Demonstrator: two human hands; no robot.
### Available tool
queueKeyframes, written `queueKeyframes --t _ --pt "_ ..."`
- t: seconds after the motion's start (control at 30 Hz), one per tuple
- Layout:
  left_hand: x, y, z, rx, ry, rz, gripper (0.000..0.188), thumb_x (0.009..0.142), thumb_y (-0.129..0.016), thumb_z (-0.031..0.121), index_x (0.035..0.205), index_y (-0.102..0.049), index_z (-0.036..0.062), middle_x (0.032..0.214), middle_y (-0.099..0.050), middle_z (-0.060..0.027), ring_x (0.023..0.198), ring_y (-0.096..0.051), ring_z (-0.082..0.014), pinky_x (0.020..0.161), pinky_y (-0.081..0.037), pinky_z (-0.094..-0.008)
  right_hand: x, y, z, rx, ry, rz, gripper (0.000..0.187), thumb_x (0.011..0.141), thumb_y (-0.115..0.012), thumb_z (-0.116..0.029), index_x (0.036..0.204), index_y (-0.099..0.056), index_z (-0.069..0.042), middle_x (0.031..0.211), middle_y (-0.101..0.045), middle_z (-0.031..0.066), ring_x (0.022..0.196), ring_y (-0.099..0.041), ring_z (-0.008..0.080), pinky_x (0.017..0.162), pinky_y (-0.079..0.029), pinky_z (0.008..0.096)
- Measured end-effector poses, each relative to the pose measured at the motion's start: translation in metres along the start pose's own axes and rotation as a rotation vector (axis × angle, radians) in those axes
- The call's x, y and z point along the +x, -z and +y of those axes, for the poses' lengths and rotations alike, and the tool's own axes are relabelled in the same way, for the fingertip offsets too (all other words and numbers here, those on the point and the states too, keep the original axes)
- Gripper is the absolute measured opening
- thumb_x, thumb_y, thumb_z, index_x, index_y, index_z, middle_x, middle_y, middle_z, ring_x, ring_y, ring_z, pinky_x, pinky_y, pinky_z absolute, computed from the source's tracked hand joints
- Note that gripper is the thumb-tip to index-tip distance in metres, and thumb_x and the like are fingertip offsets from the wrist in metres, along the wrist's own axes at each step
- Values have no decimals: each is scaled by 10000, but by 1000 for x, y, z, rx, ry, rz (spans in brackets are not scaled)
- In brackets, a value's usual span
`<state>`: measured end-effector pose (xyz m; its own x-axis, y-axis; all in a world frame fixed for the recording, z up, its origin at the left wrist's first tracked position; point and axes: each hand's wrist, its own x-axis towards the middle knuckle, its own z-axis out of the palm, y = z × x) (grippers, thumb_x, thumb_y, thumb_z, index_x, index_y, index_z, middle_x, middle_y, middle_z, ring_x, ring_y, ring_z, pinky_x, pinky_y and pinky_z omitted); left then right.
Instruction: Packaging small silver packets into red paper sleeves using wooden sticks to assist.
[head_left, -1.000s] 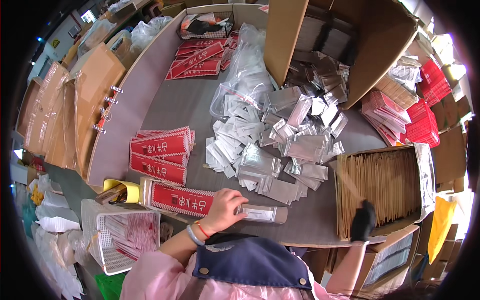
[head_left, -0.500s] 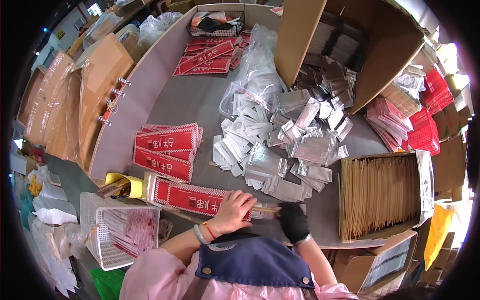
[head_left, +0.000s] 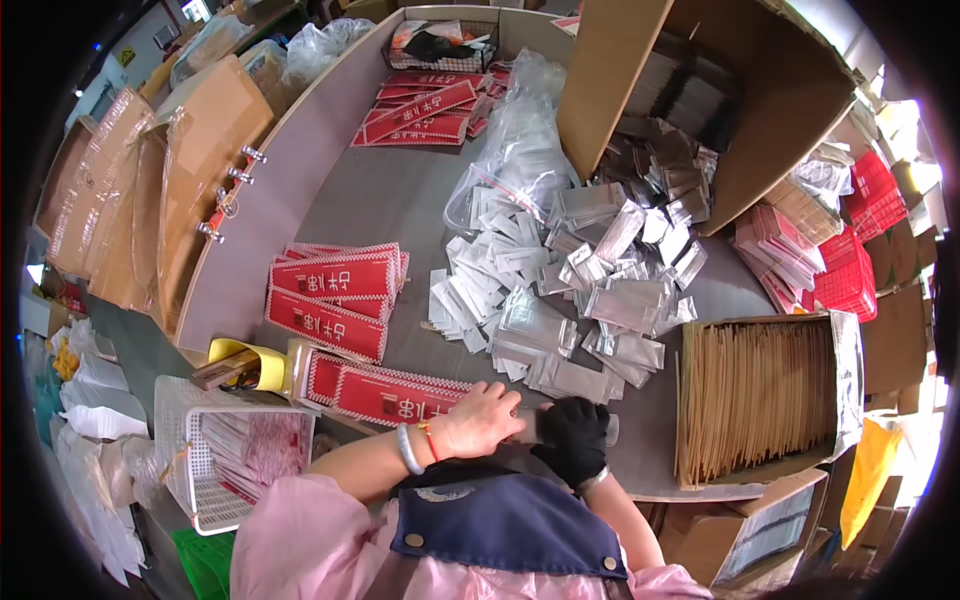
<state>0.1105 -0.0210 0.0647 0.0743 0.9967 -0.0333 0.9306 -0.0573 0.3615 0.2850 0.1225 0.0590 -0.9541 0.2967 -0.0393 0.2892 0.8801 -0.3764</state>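
At the table's near edge, my bare left hand (head_left: 480,421) is closed, fingers bent, over the right end of a red printed paper sleeve (head_left: 385,397). That sleeve lies on others like it, and my hand hides its end. Close on the right, my right hand (head_left: 575,438) wears a black glove with bare fingertips, its fingers curled round a flat silver packet (head_left: 612,430). Part of a greyish strip shows between the two hands; I cannot tell whether it enters the sleeve. Beyond the hands lies a heap of silver packets (head_left: 625,303) and white packets (head_left: 462,293).
A carton of thin wooden sticks (head_left: 760,400) stands at right; a big open carton (head_left: 612,85) stands behind the heap. Red sleeves (head_left: 335,290) lie at left, near a yellow holder (head_left: 262,367) and white basket (head_left: 180,440). A low wall (head_left: 300,165) borders the table.
A tan stick visible between my hands earlier is now out of sight. My left hand has shifted slightly right, and my gloved right hand has turned, now gripping the silver packet.
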Motion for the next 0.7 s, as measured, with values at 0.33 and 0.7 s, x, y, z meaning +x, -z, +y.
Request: queueKeyframes --t 0.33,0.7 --pt "-49 43 -70 192 486 529 534 650 -798 120 1148 -620 52 1353 -441 -205 1276 -413 -428 1002 -399 -544 -13 34 6 -1 -118 158 587 624 -833 -376 1086 -603 -97 1042 -594 87 999 -556 318 858 -389 465" --pt "-56 -46 -23 -109 737 496 977 601 -892 458 1371 -468 31 1401 -429 -192 1319 -356 -411 1079 -247 -629 -5 23 -8 -16 -51 57 593 590 -836 -372 1070 -603 -114 999 -587 91 966 -558 306 827 -383 462"
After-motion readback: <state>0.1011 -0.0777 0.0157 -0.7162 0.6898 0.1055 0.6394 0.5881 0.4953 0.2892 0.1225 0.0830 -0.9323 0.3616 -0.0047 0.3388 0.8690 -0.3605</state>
